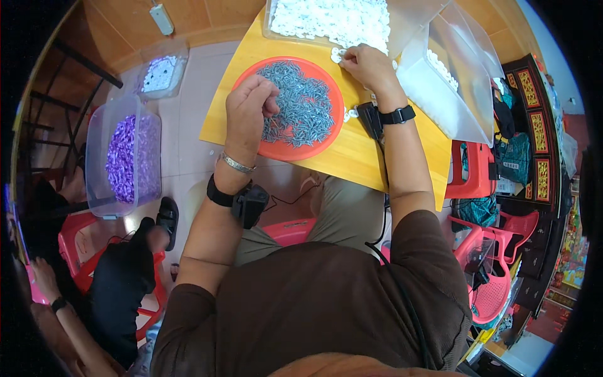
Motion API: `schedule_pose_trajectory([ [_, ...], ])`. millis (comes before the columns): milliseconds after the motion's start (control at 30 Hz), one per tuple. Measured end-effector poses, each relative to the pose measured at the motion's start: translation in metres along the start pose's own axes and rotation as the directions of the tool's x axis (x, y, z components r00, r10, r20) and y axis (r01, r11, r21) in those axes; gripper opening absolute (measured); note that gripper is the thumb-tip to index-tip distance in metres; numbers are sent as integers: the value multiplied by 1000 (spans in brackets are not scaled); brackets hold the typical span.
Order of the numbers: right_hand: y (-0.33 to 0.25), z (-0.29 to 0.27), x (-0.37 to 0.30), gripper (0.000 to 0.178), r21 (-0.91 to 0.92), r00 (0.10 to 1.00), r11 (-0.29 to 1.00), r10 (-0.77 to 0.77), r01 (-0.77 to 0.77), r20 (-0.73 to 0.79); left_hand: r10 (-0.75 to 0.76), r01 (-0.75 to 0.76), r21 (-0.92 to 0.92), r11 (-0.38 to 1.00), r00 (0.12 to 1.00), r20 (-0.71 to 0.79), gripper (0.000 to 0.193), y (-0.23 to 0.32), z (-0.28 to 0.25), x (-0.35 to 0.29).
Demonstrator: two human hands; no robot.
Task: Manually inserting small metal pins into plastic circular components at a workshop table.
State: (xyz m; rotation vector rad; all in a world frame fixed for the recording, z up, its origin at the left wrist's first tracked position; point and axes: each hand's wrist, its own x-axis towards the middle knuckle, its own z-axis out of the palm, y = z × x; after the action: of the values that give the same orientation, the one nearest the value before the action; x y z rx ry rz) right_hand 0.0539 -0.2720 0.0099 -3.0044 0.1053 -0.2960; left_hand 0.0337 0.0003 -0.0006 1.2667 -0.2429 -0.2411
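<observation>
Over the round orange plastic tray [336, 119] on the yellow wooden tabletop [358, 154], the left hand [248, 110] hovers with fingertips pinched together, apparently on one of the thin grey metal pins [301, 103] heaped in the tray, though the pinched item is too small to make out. The right hand [367, 66] rests curled at the tray's far edge, fingers touching small white plastic rings [337, 55] spilled beside a clear bin of the same white pieces [333, 19]. A slip looks likely: the pins are slick, slender and tangled, so several could lift together or drop off the tabletop. A translucent tub of glossy purple pieces [122, 157] sits on the floor.
</observation>
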Motion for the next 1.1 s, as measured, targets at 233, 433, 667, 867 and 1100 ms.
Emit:
schedule_pose_trajectory([
  [233, 1, 1, 3, 19, -42, 997, 998, 45, -42, 61, -14, 13, 28, 1000, 1000, 14, 21, -1, 0, 1],
  [433, 5, -2, 2, 23, 25, 993, 992, 120, -120, 1, -19, 17, 48, 999, 999, 43, 20, 0, -1, 0],
  [667, -16, -24, -1, 19, 466, 981, 871, 80, -155, 178, -3, -5, 85, 996, 996, 92, 19, 3, 1, -1],
  [867, -77, -44, -25, 14, 877, 912, 467, -302, -113, 278, 47, -64, 147, 987, 992, 118, 18, 3, 10, -3],
  [1100, -99, -36, -35, 17, 885, 903, 457, -339, -89, 266, 81, -103, 174, 979, 988, 130, 17, -5, 9, -3],
])
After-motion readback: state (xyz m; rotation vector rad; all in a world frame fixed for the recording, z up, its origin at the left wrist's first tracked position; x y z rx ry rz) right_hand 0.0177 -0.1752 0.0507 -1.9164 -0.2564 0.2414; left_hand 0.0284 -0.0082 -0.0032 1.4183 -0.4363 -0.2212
